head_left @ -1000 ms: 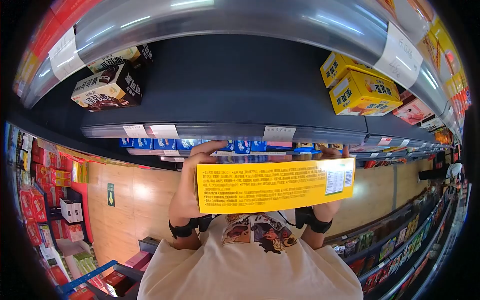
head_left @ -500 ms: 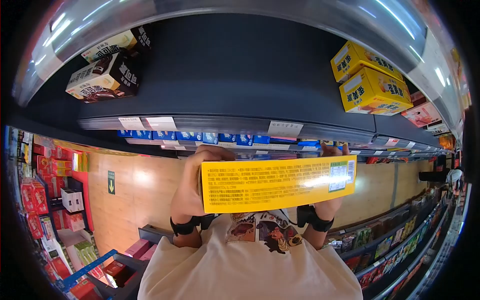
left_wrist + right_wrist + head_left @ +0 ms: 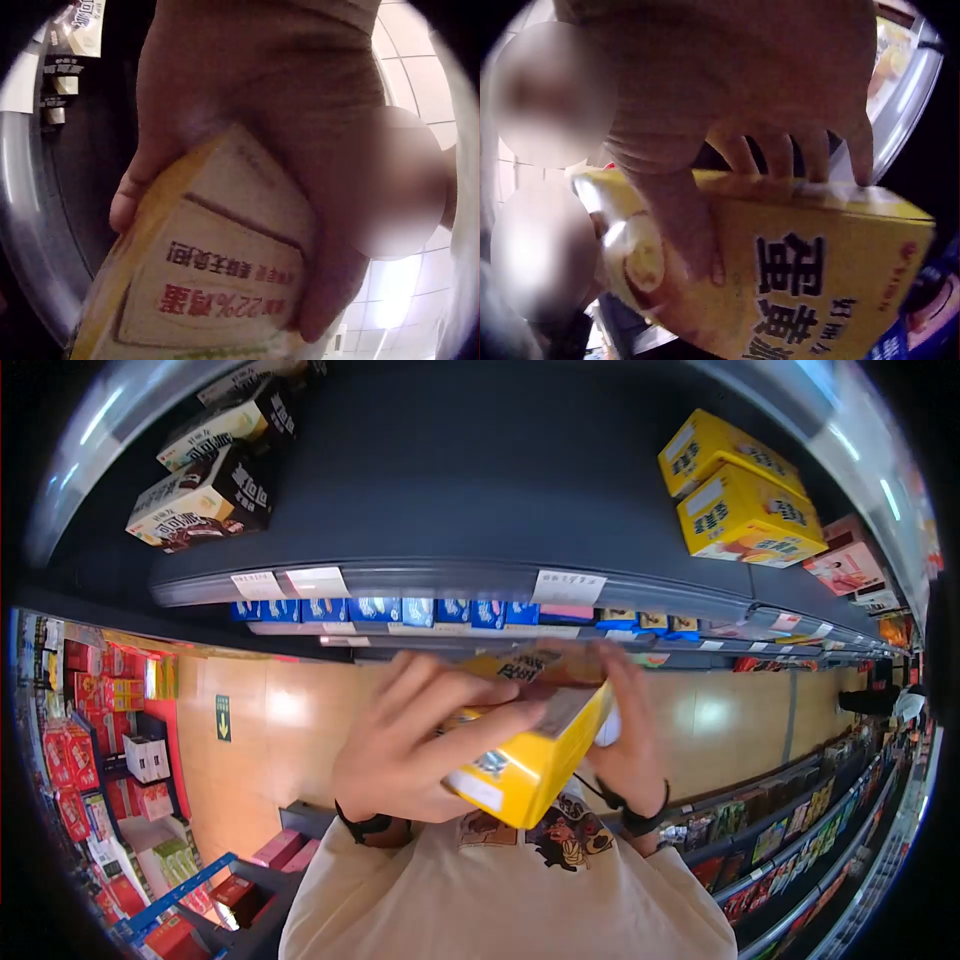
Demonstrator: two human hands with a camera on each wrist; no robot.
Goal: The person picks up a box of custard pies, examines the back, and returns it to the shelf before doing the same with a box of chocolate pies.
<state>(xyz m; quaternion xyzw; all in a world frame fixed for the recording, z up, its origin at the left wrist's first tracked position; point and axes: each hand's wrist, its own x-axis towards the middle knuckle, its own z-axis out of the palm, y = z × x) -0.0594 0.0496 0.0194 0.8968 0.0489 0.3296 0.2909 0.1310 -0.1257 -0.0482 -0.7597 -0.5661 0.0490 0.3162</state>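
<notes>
Both hands hold one yellow snack box [image 3: 545, 765] in front of the chest, tilted with one end toward the body. My left hand [image 3: 405, 745] grips it from the left, its fingers reaching over the box. In the left wrist view, thumb and fingers straddle a pale panel [image 3: 225, 277] with red print. My right hand [image 3: 630, 735], blurred, holds the far right side. The right wrist view shows that hand's thumb [image 3: 686, 232] on the face with large dark characters and its fingers along a narrow side.
A dark shelf [image 3: 470, 490] stands ahead. Cocoa pie boxes [image 3: 200, 505] sit at its left, two similar yellow boxes [image 3: 755, 520] at its right. Blue packs [image 3: 375, 610] line a lower shelf. A blue-rimmed cart [image 3: 190, 900] is at lower left; a person [image 3: 905, 710] stands far right.
The yellow box has turned from lying crosswise with its printed side facing up to pointing lengthwise toward the body. The left hand has come over it; the right hand has shifted left.
</notes>
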